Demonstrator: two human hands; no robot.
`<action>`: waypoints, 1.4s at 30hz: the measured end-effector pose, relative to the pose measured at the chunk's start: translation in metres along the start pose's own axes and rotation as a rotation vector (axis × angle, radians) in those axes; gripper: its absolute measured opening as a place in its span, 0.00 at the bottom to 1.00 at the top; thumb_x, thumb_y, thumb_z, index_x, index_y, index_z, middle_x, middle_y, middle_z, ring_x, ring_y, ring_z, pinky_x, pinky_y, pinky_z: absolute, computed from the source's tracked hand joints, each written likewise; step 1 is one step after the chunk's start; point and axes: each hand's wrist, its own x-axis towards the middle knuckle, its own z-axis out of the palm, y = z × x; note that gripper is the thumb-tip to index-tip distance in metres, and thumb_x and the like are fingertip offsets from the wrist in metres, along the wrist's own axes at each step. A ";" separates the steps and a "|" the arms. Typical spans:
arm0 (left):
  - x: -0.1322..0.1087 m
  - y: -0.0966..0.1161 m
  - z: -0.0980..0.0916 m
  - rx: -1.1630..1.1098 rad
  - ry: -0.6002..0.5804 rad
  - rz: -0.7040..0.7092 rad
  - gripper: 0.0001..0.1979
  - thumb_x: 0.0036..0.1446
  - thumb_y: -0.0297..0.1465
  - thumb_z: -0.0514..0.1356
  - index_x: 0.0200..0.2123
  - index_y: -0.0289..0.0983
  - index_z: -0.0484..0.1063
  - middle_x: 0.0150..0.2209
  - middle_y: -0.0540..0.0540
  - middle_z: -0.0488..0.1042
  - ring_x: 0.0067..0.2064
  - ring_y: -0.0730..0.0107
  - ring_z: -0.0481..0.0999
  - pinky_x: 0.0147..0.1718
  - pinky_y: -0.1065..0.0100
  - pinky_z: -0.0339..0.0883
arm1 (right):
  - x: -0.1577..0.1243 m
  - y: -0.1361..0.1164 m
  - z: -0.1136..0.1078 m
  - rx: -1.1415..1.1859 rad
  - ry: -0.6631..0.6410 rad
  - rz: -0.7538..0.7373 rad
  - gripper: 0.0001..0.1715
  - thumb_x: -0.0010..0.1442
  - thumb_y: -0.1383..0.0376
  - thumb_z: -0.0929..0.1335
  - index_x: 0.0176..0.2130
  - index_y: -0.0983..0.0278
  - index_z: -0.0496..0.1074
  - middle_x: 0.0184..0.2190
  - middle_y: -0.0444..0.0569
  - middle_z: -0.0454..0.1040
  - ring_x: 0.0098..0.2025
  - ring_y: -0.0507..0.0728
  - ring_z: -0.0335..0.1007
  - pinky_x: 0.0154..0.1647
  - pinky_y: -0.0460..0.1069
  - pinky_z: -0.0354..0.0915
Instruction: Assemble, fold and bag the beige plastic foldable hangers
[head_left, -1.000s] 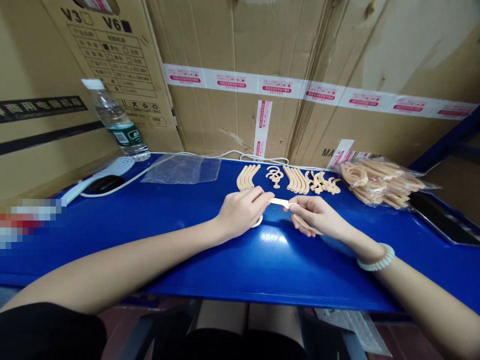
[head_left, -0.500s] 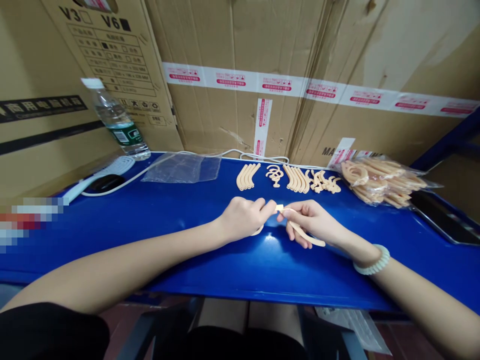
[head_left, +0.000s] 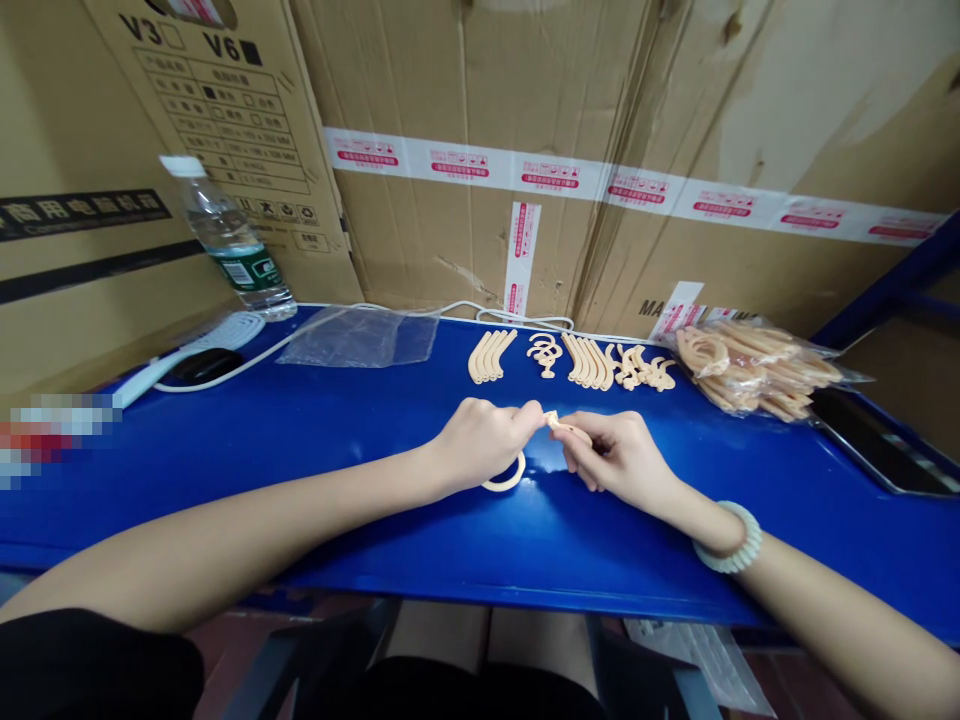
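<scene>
My left hand (head_left: 484,440) is closed, its thumb and forefinger pinched on a small beige piece. Below its palm shows a round beige hook-like curve (head_left: 517,473), partly hidden by the hand, apparently part of what it holds. My right hand (head_left: 619,450) is closed too, with its fingertips on a beige curved strip (head_left: 576,432), most of which the fingers cover. The two pieces meet between the fingertips, above the blue table (head_left: 420,540). Whether they are joined I cannot tell.
Behind the hands lie beige curved strips (head_left: 491,357), more strips (head_left: 587,362), hook pieces (head_left: 545,353) and small pieces (head_left: 641,368). A filled plastic bag (head_left: 757,368) and a phone (head_left: 885,440) are right. A water bottle (head_left: 232,240), a flat bag (head_left: 360,336) and a cable are left.
My right hand has turned, and the strip that stuck out below it is now mostly hidden. More of the round curve shows under my left hand. The view has shifted slightly.
</scene>
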 end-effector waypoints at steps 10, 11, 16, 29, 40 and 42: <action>0.008 -0.003 0.001 -0.890 -0.014 -0.427 0.19 0.70 0.42 0.47 0.41 0.38 0.74 0.21 0.54 0.64 0.20 0.72 0.65 0.22 0.71 0.55 | 0.011 0.011 -0.007 0.456 0.075 0.150 0.23 0.64 0.47 0.69 0.39 0.65 0.74 0.23 0.45 0.75 0.17 0.51 0.68 0.17 0.46 0.64; 0.010 -0.004 0.003 -1.068 -0.036 -0.484 0.18 0.69 0.42 0.49 0.44 0.37 0.73 0.21 0.55 0.63 0.19 0.73 0.63 0.21 0.71 0.54 | 0.013 0.013 -0.011 0.469 0.109 0.148 0.23 0.63 0.47 0.69 0.39 0.65 0.74 0.24 0.45 0.75 0.18 0.52 0.70 0.19 0.46 0.65; 0.015 -0.007 0.005 -1.621 -0.045 -0.622 0.16 0.62 0.34 0.58 0.52 0.37 0.69 0.25 0.53 0.67 0.25 0.73 0.70 0.27 0.70 0.65 | 0.021 0.026 -0.045 0.122 0.345 0.016 0.24 0.64 0.46 0.68 0.35 0.63 0.78 0.30 0.50 0.77 0.34 0.58 0.74 0.37 0.52 0.71; 0.009 -0.006 0.008 -1.823 0.084 -0.717 0.11 0.54 0.26 0.68 0.41 0.34 0.75 0.34 0.44 0.81 0.41 0.65 0.81 0.49 0.60 0.73 | 0.027 0.101 -0.122 -0.790 0.389 -0.100 0.13 0.59 0.69 0.67 0.34 0.63 0.84 0.38 0.56 0.80 0.40 0.62 0.76 0.46 0.58 0.70; 0.014 -0.011 -0.003 -1.736 0.239 -0.764 0.13 0.52 0.27 0.70 0.42 0.32 0.75 0.37 0.42 0.81 0.43 0.62 0.82 0.48 0.59 0.74 | 0.028 0.083 -0.096 -0.793 0.370 -0.199 0.19 0.63 0.71 0.64 0.50 0.65 0.78 0.46 0.59 0.78 0.48 0.65 0.76 0.52 0.61 0.72; 0.015 -0.013 -0.004 -1.709 0.261 -0.739 0.14 0.52 0.28 0.70 0.42 0.32 0.75 0.37 0.42 0.81 0.43 0.61 0.82 0.47 0.59 0.74 | 0.025 0.056 -0.072 -0.723 0.353 -0.425 0.21 0.66 0.67 0.66 0.57 0.63 0.73 0.50 0.58 0.76 0.52 0.64 0.73 0.54 0.61 0.71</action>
